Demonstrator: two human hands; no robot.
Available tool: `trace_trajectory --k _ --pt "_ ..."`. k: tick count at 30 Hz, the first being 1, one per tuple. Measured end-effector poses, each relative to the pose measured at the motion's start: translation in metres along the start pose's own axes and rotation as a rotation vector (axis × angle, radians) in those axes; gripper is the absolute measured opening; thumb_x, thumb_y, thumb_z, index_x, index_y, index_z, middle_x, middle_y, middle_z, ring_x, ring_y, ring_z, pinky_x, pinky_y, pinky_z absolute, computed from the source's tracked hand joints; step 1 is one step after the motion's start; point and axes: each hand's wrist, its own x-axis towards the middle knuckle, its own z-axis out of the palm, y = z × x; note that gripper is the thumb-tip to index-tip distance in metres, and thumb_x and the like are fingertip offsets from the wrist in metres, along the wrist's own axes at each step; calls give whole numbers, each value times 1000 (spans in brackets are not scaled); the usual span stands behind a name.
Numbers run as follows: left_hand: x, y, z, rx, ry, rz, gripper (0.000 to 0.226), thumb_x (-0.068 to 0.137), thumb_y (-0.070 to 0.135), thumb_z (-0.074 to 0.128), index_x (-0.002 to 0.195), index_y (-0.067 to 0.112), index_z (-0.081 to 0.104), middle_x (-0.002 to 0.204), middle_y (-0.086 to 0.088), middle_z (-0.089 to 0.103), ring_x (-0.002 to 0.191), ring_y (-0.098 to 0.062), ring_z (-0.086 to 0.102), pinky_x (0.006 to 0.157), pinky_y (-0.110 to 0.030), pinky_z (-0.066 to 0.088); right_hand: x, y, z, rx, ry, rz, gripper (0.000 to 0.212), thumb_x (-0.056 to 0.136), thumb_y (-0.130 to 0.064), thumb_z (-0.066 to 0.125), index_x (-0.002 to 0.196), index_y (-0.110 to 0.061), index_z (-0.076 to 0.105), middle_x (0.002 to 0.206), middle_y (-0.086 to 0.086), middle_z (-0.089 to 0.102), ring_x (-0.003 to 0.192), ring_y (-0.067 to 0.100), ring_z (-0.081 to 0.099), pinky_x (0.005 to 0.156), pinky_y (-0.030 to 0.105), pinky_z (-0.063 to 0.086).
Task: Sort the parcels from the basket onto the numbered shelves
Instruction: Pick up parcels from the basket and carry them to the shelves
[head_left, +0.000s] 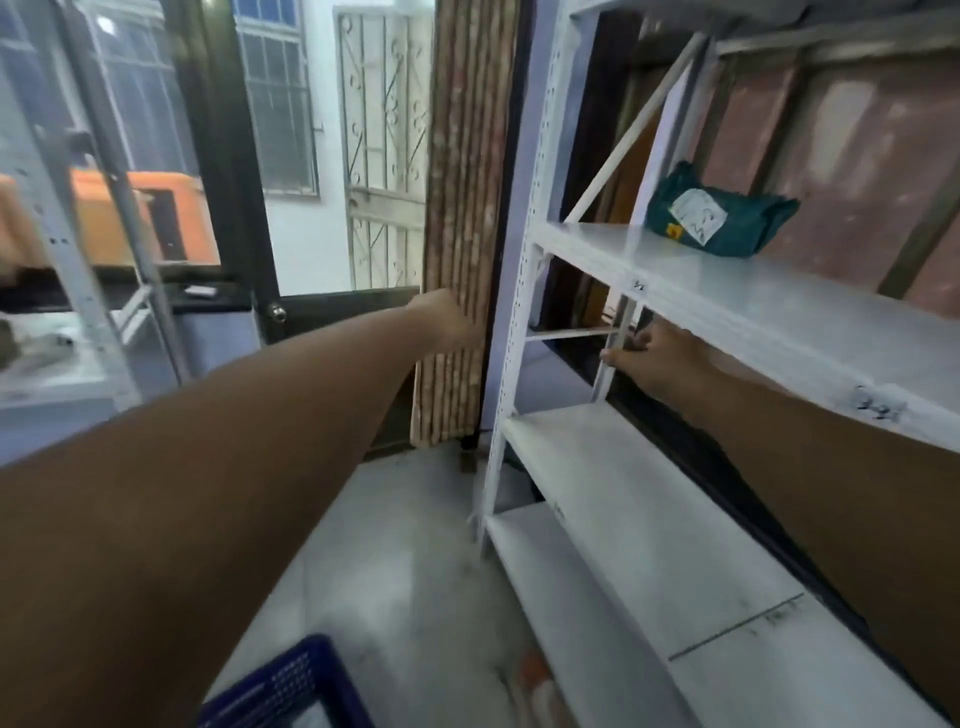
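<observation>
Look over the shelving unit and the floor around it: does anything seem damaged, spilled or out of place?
Nothing stands out. One teal parcel lies flat on a shelf of the white rack, and the lower shelves look level and intact. The blue basket sits on the floor. Motion blur hides fine detail.

White shelving unit (524, 291) filled the right of frame. Upper shelf (727, 301) lay bare in front; a green parcel (719, 215) sat at its back, centre right. Two lower shelves (623, 499) lay bare. A diagonal brace (631, 130) crossed the left end. Floor (405, 561) was open at centre; blue basket (291, 686) at bottom edge.
</observation>
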Motion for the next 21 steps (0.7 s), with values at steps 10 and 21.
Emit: trace_trajectory --k 10,21 --pt "-18 -204 107 -65 -101 -360 74 90 33 80 150 7 47 148 -16 55 132 -35 56 102 -40 49 -40 43 246 -54 -379 36 66 88 -53 69 138 -15 49 141 13 44 118 33 53 96 44 50" --pt "-78 -416 269 -59 -286 -679 82 89 37 82 154 5 42 151 -18 52 135 -36 53 104 -38 48 -135 126 470 -106 -755 59 76 81 -61 73 139 -21 47 146 10 43 127 31 52 104 44 49"
